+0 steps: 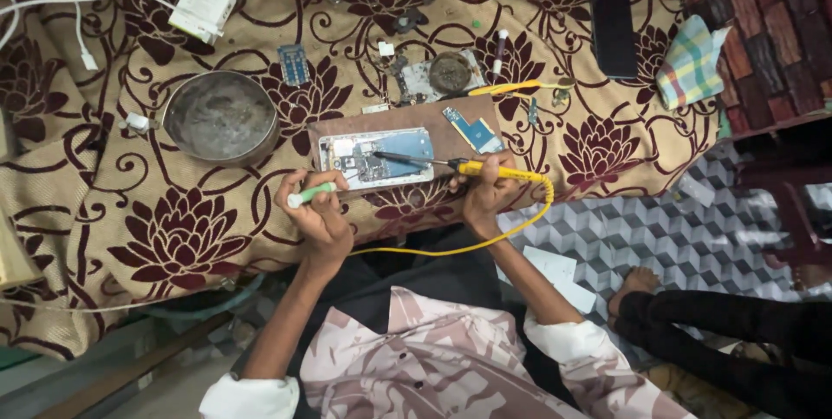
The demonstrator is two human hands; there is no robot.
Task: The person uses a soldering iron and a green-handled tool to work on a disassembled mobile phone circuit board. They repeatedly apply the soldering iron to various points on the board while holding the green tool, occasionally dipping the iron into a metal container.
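Over the opened phone (374, 157), right hand (482, 194) angles a soldering iron (468, 167).

A beige cloth (113, 202) patterned with maroon flowers and scrolls is seen. A yellow soldering iron (494, 171) with a yellow cord (485, 244) is shown, and a green-tipped tool (310, 194). At three o'clock a plaid cloth (689, 62) in yellow, green and pink is seen beside a black phone (614, 32). The floor (641, 228) is patterned in grey cubes.

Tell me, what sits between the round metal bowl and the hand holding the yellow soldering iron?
In the head view, an opened phone on a brown board lies between the metal bowl and the right hand.
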